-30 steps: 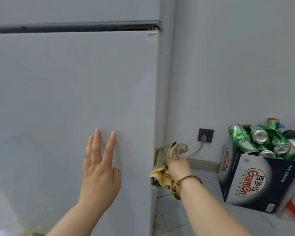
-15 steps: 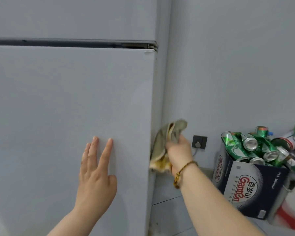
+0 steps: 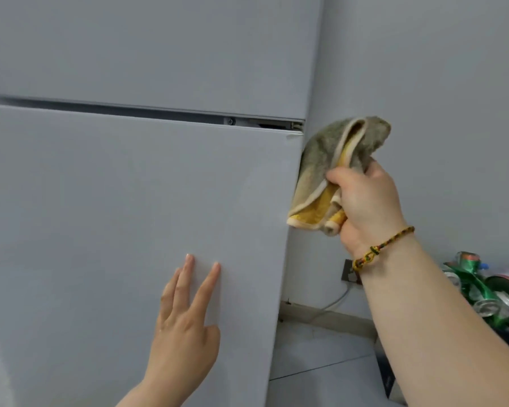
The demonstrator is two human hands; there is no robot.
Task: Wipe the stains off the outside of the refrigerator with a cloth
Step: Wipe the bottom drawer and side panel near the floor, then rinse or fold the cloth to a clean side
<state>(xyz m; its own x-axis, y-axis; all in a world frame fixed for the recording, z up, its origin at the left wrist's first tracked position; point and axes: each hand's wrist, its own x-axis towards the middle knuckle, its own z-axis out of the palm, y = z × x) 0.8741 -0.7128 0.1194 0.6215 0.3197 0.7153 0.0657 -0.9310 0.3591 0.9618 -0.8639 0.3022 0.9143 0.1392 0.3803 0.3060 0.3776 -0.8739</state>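
**Wiping along the refrigerator's right edge.** The refrigerator (image 3: pixel 115 215) fills the left of the view, and its lower door meets the upper door (image 3: pixel 159 54) at a dark seam (image 3: pixel 130 108). The left hand (image 3: pixel 185 333) lies flat on the lower door with its fingers straight and slightly spread, holding nothing. The right hand (image 3: pixel 365 207) grips a bunched cloth (image 3: pixel 326 160), grey-green on one face and yellow on the other, with the fingers curled round its folds. The cloth sits at the right edge of the lower door, just below the hinge (image 3: pixel 279 124). It appears to touch the side panel, though the door's edge hides the contact itself. No stain can be made out on the door front. Several risks can be judged from this position. The bunched cloth offers only a small wiping face, so patches of the side panel may be missed. A loose fold carried upward could snag on the hinge hardware. The discoloured grey face, if soiled, may smear dirt rather than lift it. The bare palm pressed on the door may leave fresh marks. The right forearm passes near the heaped cans (image 3: pixel 482 292) and above the wall socket (image 3: pixel 347 273), so a wide stroke could topple the cans. Whether the cloth is damp cannot be told, but if it is, drips could reach the socket.
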